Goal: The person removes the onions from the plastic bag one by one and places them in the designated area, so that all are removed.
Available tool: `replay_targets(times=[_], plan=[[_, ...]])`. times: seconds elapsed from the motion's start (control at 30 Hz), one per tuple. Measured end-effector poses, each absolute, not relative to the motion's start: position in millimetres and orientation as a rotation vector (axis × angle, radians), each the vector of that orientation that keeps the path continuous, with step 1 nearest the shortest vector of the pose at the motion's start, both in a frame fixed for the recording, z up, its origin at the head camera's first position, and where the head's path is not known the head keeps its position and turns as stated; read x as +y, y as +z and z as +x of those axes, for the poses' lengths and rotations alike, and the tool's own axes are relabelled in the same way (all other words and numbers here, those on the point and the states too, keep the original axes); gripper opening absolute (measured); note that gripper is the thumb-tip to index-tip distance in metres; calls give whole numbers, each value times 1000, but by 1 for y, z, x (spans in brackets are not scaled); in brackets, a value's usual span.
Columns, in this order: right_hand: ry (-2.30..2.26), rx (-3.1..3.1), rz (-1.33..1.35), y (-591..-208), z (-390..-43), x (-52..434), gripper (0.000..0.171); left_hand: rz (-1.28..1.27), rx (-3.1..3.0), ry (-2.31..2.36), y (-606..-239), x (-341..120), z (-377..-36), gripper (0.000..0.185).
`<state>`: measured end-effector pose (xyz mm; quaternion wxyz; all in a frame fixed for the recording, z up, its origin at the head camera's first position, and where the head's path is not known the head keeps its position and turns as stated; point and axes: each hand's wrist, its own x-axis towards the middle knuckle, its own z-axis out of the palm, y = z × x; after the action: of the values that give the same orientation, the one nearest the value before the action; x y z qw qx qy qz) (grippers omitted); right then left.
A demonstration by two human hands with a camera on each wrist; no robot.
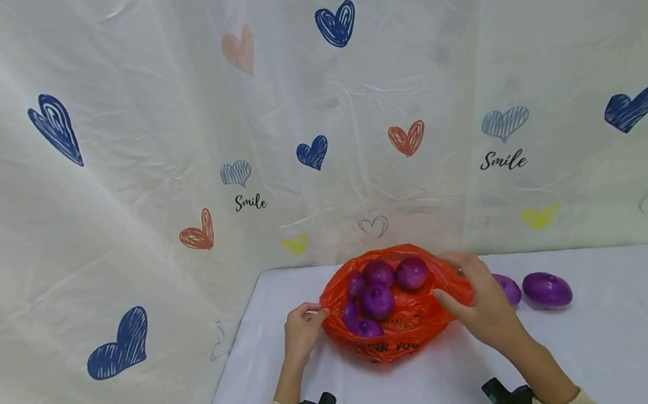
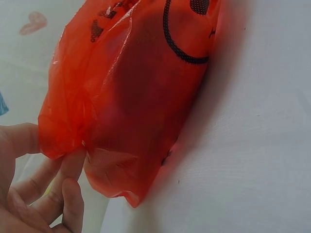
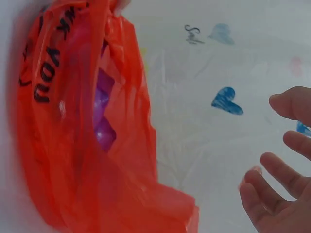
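A red plastic bag (image 1: 393, 350) with black lettering stands on the table, its mouth spread wide. Several purple onions (image 1: 377, 301) lie inside it. My left hand (image 1: 301, 334) pinches the bag's left edge between thumb and fingers; in the left wrist view, thin red plastic passes between those fingers. At the bag's right side is my right hand (image 1: 485, 303), thumb and fingers spread apart. The right wrist view shows this hand (image 3: 286, 179) apart from the bag with nothing in its grasp.
Just right of my right hand, a purple onion (image 1: 547, 290) lies on the white-covered table (image 1: 623, 326). Another onion (image 1: 507, 289) beside it is partly hidden by that hand. Behind the table hangs a white sheet (image 1: 453, 199) printed with hearts. Each wrist wears a black device.
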<state>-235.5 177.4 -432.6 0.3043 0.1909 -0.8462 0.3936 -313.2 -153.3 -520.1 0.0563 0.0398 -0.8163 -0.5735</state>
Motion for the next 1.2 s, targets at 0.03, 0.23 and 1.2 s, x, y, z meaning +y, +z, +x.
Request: replay_targets(times=[0.03,0.23,1.2], plan=[[1046,-2242,531,-435,-236,171,61,120,-2474,-1742,-521,-153,-313,19],[1088,-2371,592,-454,-239,140,58,115,-2467,-1750,-522,-154,-315,20],[1405,-2680,499,-509,-285,84,46,112,-2472,-1737,-522,-155,-315,21]])
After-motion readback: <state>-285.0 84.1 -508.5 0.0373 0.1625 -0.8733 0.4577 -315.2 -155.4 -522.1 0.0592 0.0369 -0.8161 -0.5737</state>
